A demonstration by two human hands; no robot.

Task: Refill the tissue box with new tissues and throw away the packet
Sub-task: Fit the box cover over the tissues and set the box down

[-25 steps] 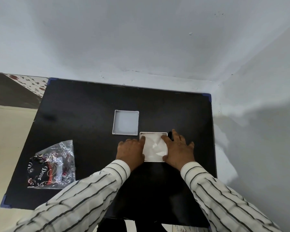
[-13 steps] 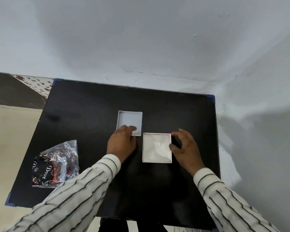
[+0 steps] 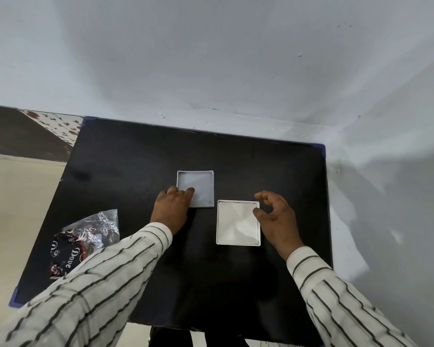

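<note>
A white square tissue box lies open on the black table, filled with white tissues. Its grey lid lies upside down just behind and to the left of it. My left hand rests on the lid's near left corner, fingers over its rim. My right hand hovers at the box's right edge, fingers spread, thumb touching the rim. The crumpled clear and dark plastic packet lies near the table's left edge, partly behind my left sleeve.
The table stands in a corner, with a pale wall behind it and another on the right. Cream floor shows past the left edge. Blue tape marks the table's corners.
Both hands have left the tissues in the box. My left hand moved back and left onto the lid; my right hand drew off to the box's right edge and opened.
</note>
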